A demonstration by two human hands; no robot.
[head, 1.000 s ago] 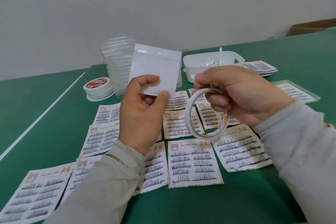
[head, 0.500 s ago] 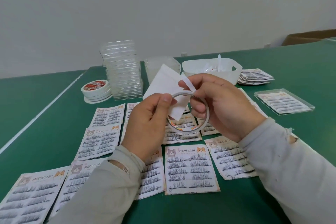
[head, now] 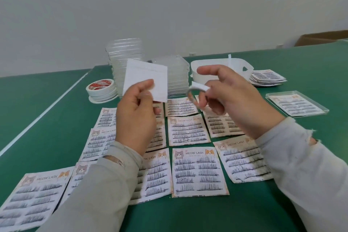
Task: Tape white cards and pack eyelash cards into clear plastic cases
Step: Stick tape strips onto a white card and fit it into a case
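White card [head: 146, 79] pinched, tape roll [head: 194, 96] held apart

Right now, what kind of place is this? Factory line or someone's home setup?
Likely a small hand-packing workstation, not a factory line: a green table against a bare wall, eyelash cards laid out in rows, a stack of clear plastic cases, spare tape rolls.
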